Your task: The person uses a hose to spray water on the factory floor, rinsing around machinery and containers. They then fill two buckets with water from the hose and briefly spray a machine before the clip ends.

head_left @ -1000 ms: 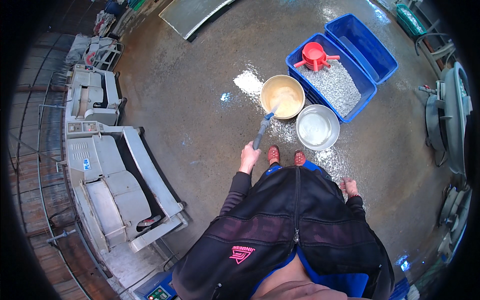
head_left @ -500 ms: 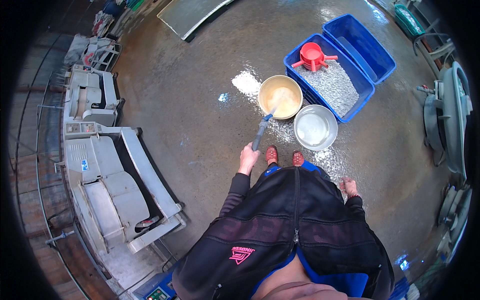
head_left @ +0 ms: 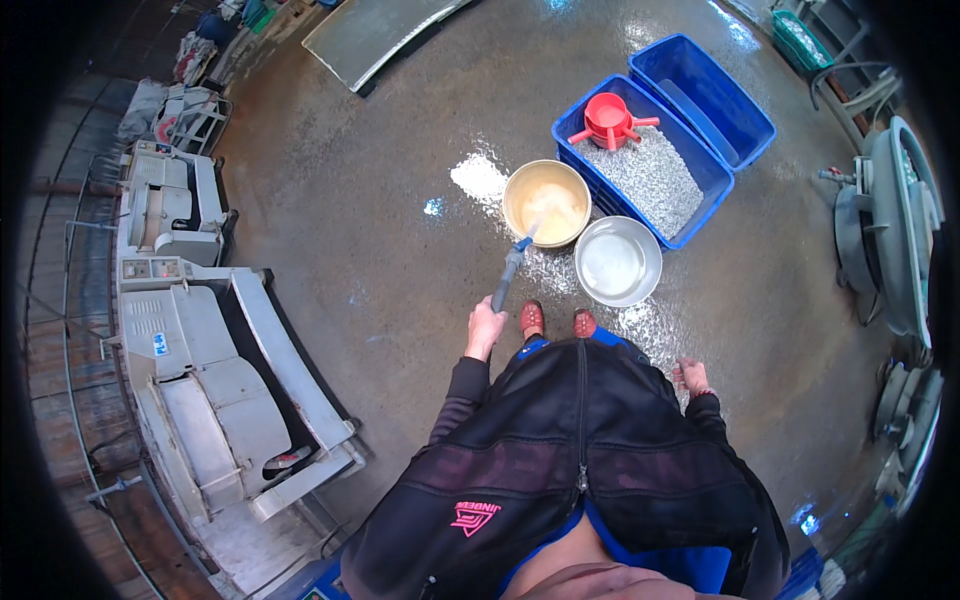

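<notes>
My left hand [head_left: 486, 327] is closed around a grey water hose [head_left: 508, 278] with a blue end. From that end a pale stream runs down into a round beige basin [head_left: 510, 192], where frothy, cream-coloured liquid shows. Touching or nearly touching this basin on its right is a round metal basin [head_left: 656, 264] with cloudy whitish liquid in it. My right hand [head_left: 691, 376] hangs low by my right side, its fingers loosely apart and nothing visible in them.
A blue crate [head_left: 722, 205] holds small silvery pieces [head_left: 655, 185] and red handled pots [head_left: 606, 118]. Behind it stands another blue crate [head_left: 765, 135]. White foam [head_left: 479, 180] lies on the wet floor. Grey machines [head_left: 240, 370] line the left; a large round machine [head_left: 900, 230] stands right.
The view has shifted slightly, so the basins and crates sit a little lower and further left. My left hand still directs the hose into the beige basin.
</notes>
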`<action>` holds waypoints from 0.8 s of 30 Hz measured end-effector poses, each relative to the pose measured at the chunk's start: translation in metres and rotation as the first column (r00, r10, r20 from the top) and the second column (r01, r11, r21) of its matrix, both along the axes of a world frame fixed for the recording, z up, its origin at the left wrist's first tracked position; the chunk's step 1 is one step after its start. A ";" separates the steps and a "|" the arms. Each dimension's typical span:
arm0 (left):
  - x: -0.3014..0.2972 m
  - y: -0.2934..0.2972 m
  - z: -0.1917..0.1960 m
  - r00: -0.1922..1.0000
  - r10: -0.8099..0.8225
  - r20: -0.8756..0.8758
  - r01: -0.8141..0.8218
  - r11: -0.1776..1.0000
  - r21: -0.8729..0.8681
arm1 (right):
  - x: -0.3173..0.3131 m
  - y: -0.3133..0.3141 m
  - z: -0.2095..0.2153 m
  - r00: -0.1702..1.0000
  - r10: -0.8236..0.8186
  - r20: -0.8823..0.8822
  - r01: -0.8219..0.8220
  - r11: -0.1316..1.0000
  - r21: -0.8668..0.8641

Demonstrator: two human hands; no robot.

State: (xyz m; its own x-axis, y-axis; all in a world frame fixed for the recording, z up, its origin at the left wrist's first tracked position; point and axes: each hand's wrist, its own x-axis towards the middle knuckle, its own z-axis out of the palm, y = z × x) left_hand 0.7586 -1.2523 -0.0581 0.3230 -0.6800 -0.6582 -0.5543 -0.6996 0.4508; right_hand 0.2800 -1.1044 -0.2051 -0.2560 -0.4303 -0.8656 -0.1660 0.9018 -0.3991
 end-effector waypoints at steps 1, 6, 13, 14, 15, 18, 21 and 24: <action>0.001 0.000 0.000 1.000 -0.005 0.000 0.005 1.000 -0.014 | 0.001 -0.002 0.002 1.000 0.003 -0.010 -0.003 1.000 0.005; 0.005 0.003 -0.007 0.999 -0.033 0.020 0.034 0.996 -0.079 | 0.003 -0.008 0.007 1.000 0.015 -0.027 -0.015 1.000 -0.008; 0.009 0.006 -0.007 1.000 0.003 -0.005 -0.003 1.000 -0.020 | 0.006 -0.003 -0.002 0.998 0.039 -0.051 -0.040 0.999 -0.020; 0.009 0.006 -0.007 1.000 0.001 0.000 -0.001 1.000 -0.017 | 0.007 -0.002 -0.003 0.998 0.032 -0.050 -0.033 0.999 -0.017; 0.010 0.007 -0.008 1.000 -0.009 0.010 0.010 0.999 -0.037 | 0.008 -0.001 -0.004 0.999 0.008 -0.048 -0.008 1.000 0.000; 0.011 0.008 -0.012 0.999 -0.031 0.026 0.033 0.996 -0.079 | 0.011 0.001 -0.004 0.999 0.034 -0.015 -0.034 0.999 -0.008; 0.012 0.007 -0.012 1.000 -0.023 0.012 0.024 0.997 -0.076 | 0.014 0.002 -0.005 1.000 0.004 -0.003 -0.004 1.000 -0.008; 0.010 0.007 -0.008 1.000 0.000 -0.007 -0.001 0.998 -0.061 | 0.017 0.003 -0.007 1.000 -0.011 -0.010 0.011 1.000 -0.024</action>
State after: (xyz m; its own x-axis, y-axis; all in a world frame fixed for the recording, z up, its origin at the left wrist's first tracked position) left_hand 0.7684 -1.2455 -0.0660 0.3192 -0.7185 -0.6179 -0.5508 -0.6713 0.4960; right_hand 0.2966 -1.1015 -0.2119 -0.2696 -0.4483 -0.8522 -0.1603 0.8936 -0.4193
